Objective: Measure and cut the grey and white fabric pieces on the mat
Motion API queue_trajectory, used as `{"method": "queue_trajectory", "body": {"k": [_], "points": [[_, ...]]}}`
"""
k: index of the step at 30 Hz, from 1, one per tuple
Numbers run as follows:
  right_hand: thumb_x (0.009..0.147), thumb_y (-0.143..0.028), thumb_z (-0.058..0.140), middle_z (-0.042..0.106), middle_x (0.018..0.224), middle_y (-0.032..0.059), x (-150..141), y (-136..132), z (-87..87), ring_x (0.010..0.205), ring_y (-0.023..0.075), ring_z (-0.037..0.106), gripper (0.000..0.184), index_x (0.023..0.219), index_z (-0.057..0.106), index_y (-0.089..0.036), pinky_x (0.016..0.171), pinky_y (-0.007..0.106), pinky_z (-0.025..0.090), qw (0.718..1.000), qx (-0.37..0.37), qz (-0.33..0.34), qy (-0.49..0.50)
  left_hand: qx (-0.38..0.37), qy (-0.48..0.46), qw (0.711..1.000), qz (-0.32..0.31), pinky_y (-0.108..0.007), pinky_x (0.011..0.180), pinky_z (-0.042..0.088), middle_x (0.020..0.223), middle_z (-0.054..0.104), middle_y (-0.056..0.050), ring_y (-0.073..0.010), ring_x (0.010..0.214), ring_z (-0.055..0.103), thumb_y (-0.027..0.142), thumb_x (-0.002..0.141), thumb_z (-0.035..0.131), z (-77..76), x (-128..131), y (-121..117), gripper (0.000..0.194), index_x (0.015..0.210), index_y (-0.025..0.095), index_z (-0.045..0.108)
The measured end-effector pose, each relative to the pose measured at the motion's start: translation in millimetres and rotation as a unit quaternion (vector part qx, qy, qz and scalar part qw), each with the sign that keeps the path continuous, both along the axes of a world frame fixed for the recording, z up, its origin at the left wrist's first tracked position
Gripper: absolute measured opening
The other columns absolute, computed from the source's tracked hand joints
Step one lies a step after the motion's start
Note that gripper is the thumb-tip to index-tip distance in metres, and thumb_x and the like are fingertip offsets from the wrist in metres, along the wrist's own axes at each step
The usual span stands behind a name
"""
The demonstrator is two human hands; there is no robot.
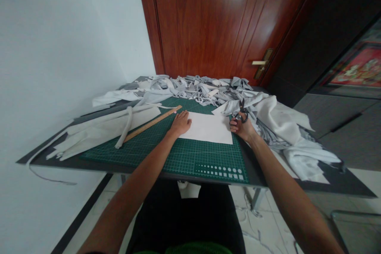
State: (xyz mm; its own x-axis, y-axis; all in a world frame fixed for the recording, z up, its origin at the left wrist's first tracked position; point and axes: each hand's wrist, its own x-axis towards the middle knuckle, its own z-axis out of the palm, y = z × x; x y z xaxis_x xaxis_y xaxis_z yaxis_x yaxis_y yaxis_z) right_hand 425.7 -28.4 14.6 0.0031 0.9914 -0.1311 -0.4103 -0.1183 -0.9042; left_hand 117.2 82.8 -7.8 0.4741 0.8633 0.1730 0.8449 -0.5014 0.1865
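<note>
A white rectangular sheet [211,129] lies flat on the green cutting mat [178,158]; I cannot tell whether it is paper or fabric. My left hand [180,123] rests on the sheet's left end, palm down with fingers stretched out. At the sheet's right end, my right hand [241,125] is closed around a pair of dark scissors [242,107], whose tips point up and away from me. To the left of my left hand, a wooden ruler [151,124] lies slantwise on the mat.
Grey and white fabric scraps [202,89] are heaped along the table's far side. More cloth [279,123] piles up at the right. Long pale fabric pieces [104,131] lie at the left, near the wall [74,47]. A wooden door [208,24] stands behind the table.
</note>
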Motion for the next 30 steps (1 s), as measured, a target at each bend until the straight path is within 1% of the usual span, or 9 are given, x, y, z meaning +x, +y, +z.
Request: {"method": "queue_trajectory", "body": {"k": [3,5,9,12,15,20,23,26,30], "points": [[0.089,-0.067,0.061,0.037,0.058,-0.0081,-4,0,-0.4,0.042,0.0094,0.022,0.046,0.076,0.047,-0.025,0.040,0.025,0.027,1.000,0.005,-0.008,0.001,-0.001,0.001,1.000,0.000,-0.046,0.130,0.025,0.168,0.037,-0.017,-0.0271,0.157,0.033,0.029,0.104,0.036,-0.4,0,0,0.055,0.155,0.010,0.043],[0.088,-0.067,0.063,0.038,0.059,-0.0078,-8,-1,1.0,0.043,0.0092,0.023,0.046,0.078,0.048,-0.025,0.041,0.025,0.029,1.000,0.006,0.001,0.006,-0.002,0.001,1.000,0.000,-0.047,0.130,0.025,0.168,0.037,-0.017,-0.0270,0.157,0.033,0.029,0.104,0.037,-0.4,0,0,0.055,0.155,0.010,0.043],[0.091,-0.070,0.056,0.038,0.061,-0.0057,-20,-4,3.2,0.045,0.0119,0.026,0.047,0.077,0.046,-0.026,0.043,0.027,0.033,0.999,0.015,0.023,0.026,-0.004,0.000,1.000,-0.001,-0.046,0.130,0.025,0.168,0.036,-0.016,-0.0260,0.158,0.032,0.029,0.104,0.036,0.1,-1,-1,0.055,0.156,0.011,0.042],[0.092,-0.071,0.051,0.037,0.061,-0.0043,-26,-6,3.3,0.046,0.0138,0.028,0.048,0.075,0.045,-0.026,0.044,0.029,0.035,0.999,0.027,0.003,0.044,-0.007,0.000,1.000,-0.001,-0.046,0.130,0.025,0.169,0.035,-0.015,-0.0263,0.158,0.032,0.030,0.104,0.036,0.4,-1,-1,0.055,0.156,0.012,0.042],[0.090,-0.071,0.052,0.037,0.064,-0.0037,-27,-8,4.7,0.048,0.0147,0.029,0.048,0.074,0.046,-0.027,0.045,0.030,0.038,0.997,0.045,-0.014,0.067,-0.008,0.000,1.000,-0.001,-0.046,0.130,0.024,0.169,0.035,-0.016,-0.0267,0.158,0.032,0.030,0.104,0.037,0.2,-1,0,0.055,0.156,0.011,0.042],[0.090,-0.070,0.053,0.034,0.064,-0.0042,-24,-10,8.7,0.049,0.0161,0.030,0.046,0.073,0.045,-0.028,0.044,0.031,0.041,0.994,0.078,-0.028,0.067,-0.005,-0.001,1.000,-0.003,-0.047,0.130,0.024,0.168,0.036,-0.015,-0.0266,0.158,0.032,0.030,0.104,0.037,-1.2,-1,2,0.055,0.156,0.012,0.042],[0.090,-0.068,0.056,0.032,0.062,-0.0054,-23,-8,7.2,0.047,0.0155,0.027,0.045,0.073,0.045,-0.028,0.043,0.031,0.038,0.993,0.083,-0.043,0.070,-0.005,-0.001,1.000,-0.001,-0.047,0.130,0.024,0.168,0.036,-0.015,-0.0263,0.158,0.032,0.030,0.104,0.037,-2.1,-1,3,0.055,0.156,0.013,0.042],[0.092,-0.065,0.058,0.030,0.059,-0.0071,-19,-5,3.2,0.045,0.0138,0.021,0.045,0.073,0.043,-0.028,0.041,0.030,0.033,0.993,0.081,-0.056,0.068,-0.006,-0.001,1.000,0.001,-0.047,0.130,0.024,0.169,0.036,-0.015,-0.0267,0.158,0.032,0.031,0.104,0.037,-2.6,-2,3,0.056,0.156,0.011,0.042],[0.092,-0.066,0.060,0.028,0.056,-0.0087,-13,0,-1.1,0.042,0.0123,0.016,0.047,0.072,0.040,-0.028,0.040,0.029,0.028,0.994,0.081,-0.061,0.036,-0.002,-0.002,1.000,-0.003,-0.046,0.130,0.025,0.168,0.037,-0.016,-0.0268,0.157,0.033,0.030,0.104,0.038,-2.9,-2,4,0.055,0.155,0.011,0.043]]}}
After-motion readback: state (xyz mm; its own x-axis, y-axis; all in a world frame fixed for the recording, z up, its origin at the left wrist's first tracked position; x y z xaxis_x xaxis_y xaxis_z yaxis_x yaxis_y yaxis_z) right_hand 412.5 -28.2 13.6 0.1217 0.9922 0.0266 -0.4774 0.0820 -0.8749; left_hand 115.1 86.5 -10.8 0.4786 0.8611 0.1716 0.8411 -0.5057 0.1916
